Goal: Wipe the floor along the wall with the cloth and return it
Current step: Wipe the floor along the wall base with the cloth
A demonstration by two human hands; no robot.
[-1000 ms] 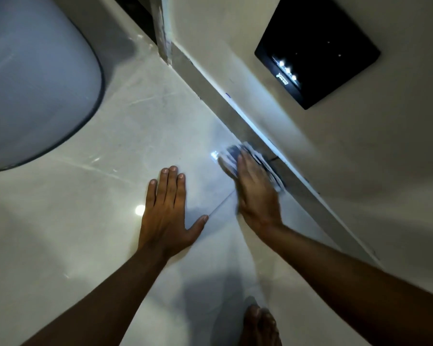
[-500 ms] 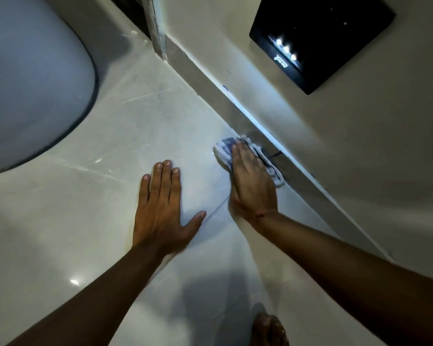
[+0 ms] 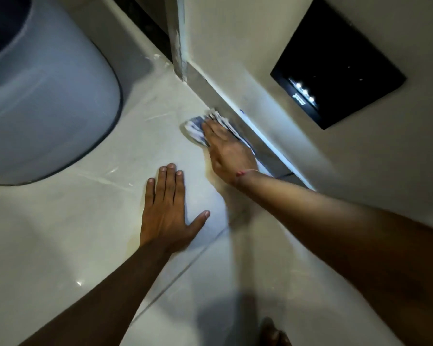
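Note:
A crumpled blue-and-white cloth [image 3: 196, 128] lies on the pale tiled floor [image 3: 68, 233], tight against the grey skirting [image 3: 223, 101] at the foot of the wall. My right hand [image 3: 226, 148] presses flat on top of it, fingers pointing toward the far corner, so most of the cloth is hidden beneath the palm. My left hand [image 3: 169, 211] rests flat on the floor nearer to me, fingers spread, holding nothing. The right hand and cloth are slightly blurred.
A large white rounded fixture [image 3: 43, 96] bulges over the floor at the left. A black square panel [image 3: 338, 73] with small lights sits on the wall at right. A door-frame corner [image 3: 179, 43] ends the skirting. My bare foot [image 3: 274, 333] shows at the bottom edge.
My right hand has slid the cloth along the skirting toward the far corner. My left hand has stayed planted on the floor.

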